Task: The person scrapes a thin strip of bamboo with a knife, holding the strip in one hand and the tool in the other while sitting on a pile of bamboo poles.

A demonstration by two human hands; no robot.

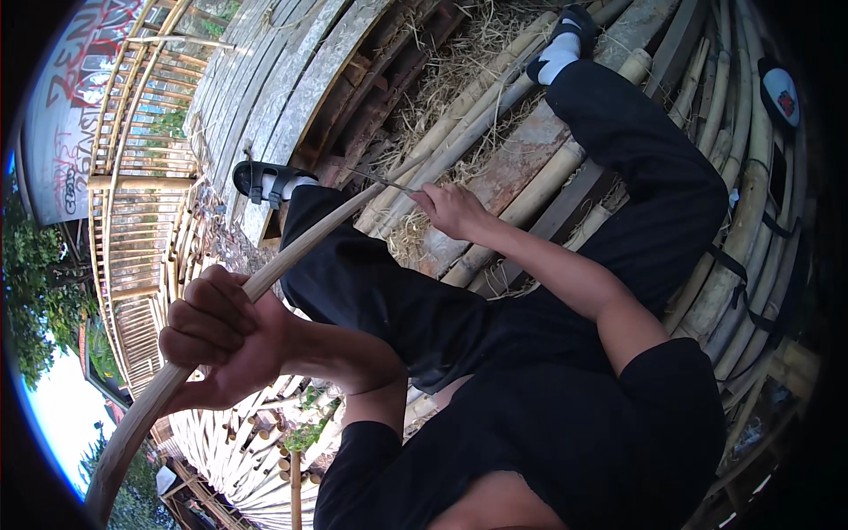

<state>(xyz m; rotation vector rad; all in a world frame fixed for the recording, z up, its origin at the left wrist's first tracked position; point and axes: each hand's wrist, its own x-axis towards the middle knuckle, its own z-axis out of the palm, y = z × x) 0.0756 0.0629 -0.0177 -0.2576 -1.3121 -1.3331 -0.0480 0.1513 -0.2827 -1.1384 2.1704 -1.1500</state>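
Observation:
A long pale wooden pole [309, 237], perhaps bamboo, slants from the lower left edge up over my left thigh toward the middle. My left hand [231, 331] is wrapped round its nearer part, fingers curled over the top. Close to its far end, my right hand [452, 210] is closed on a thin, dark, blade-like tool [389, 183], which lies across the pole. Much of the tool's handle is hidden inside my fingers, so I cannot tell its exact kind.
My legs in dark trousers [654, 150] are spread over bamboo poles [495, 93] and beams strewn with shavings [411, 238]. Grey planks [274, 79] lie at the upper left, beside a bamboo fence [146, 190]. A cap [781, 95] and a dark strap [751, 300] lie at the right.

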